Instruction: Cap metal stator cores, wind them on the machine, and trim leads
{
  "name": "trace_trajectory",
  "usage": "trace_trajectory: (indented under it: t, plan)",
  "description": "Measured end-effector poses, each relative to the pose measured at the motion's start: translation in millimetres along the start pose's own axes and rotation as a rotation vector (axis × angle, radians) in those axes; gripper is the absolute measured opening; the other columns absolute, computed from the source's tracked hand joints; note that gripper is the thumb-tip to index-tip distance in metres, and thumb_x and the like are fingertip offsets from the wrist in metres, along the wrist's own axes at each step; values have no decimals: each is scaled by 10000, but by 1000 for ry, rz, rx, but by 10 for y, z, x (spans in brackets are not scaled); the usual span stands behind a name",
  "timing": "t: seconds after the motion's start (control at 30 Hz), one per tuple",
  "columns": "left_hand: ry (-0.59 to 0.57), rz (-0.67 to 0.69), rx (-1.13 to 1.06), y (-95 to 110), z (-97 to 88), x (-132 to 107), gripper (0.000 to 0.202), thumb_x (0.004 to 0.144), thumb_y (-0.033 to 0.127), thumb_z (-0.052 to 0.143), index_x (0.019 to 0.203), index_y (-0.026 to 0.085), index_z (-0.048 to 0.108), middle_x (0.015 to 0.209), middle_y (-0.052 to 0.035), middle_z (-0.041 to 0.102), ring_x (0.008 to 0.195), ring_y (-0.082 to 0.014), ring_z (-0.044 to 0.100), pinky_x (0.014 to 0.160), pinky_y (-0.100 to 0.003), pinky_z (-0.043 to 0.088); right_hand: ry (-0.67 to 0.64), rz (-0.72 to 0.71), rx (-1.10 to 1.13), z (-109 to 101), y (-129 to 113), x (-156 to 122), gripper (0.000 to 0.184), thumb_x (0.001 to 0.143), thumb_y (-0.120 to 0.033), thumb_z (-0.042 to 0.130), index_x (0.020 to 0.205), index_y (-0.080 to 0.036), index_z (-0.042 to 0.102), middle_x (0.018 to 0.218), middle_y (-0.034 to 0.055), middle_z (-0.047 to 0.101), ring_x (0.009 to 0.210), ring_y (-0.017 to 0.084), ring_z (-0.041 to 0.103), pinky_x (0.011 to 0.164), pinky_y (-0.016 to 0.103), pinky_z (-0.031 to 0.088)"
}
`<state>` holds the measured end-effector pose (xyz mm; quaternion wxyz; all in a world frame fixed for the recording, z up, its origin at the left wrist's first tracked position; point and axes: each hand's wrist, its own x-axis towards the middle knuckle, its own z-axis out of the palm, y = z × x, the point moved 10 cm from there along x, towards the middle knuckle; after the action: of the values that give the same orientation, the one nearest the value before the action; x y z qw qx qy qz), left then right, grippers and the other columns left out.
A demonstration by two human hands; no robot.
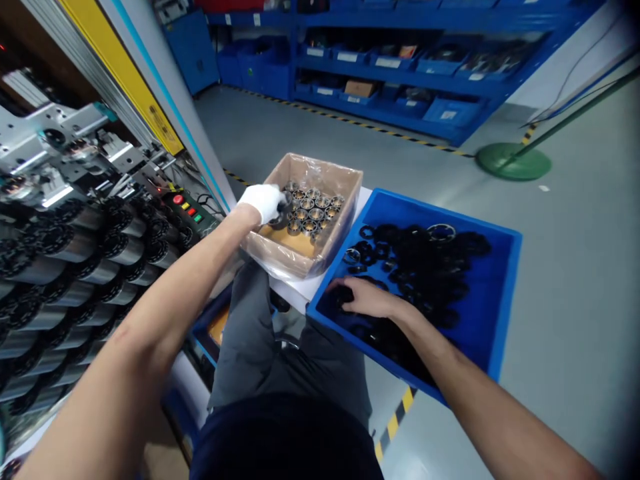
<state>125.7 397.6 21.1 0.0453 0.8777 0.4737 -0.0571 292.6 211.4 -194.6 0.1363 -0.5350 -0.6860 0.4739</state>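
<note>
Left hand (264, 202), gloved, pinches a dark part (284, 201), box (280, 258) under it, bearings (316, 214) just beside; loose pinch could drop it on them. Right hand (367, 298) inside bin (487, 307), can't tell if grasping; black rings (425, 257) crowd round it, overlap could cause a double pick

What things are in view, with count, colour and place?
cardboard box: one, brown, centre
metal rings: many, silver, in the box
tray: one, blue, centre right
dark rings: many, black, in the tray
cylinders: many, silver and black, left
machine: one, silver, upper left
buttons: several, red, yellow, green, left
shelf: one, blue, far back
bins: several, blue, on the shelf
round base: one, green, upper right
table: one, white, under the box
trousers: one pair, grey, bottom centre
left hand: one, white-gloved, over the box
right hand: one, bare, in the tray
</note>
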Motion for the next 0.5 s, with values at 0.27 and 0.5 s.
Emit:
trace_trajectory:
  t: [0.27, 0.5]
  plan:
    - [149, 54, -1596, 338, 276, -1047, 638, 816, 272, 847, 1434, 209, 699, 1454, -128, 793, 1200, -319, 814, 1034, -504, 691, 264, -22, -125, -415, 138, -93, 692, 788, -97, 768, 1465, -240, 781, 1409, 116, 845, 1312, 360, 806, 1227, 498, 612]
    - [-108, -339, -2304, 644, 1607, -2354, 543, 906, 581, 883, 1221, 151, 781, 1100, -159, 857, 837, -292, 815, 577, -308, 588, 465, -17, -188, -641, 83, -353, 654, 755, -139, 744, 1398, -233, 816, 1291, 111, 846, 1181, 344, 821, 1115, 472, 639]
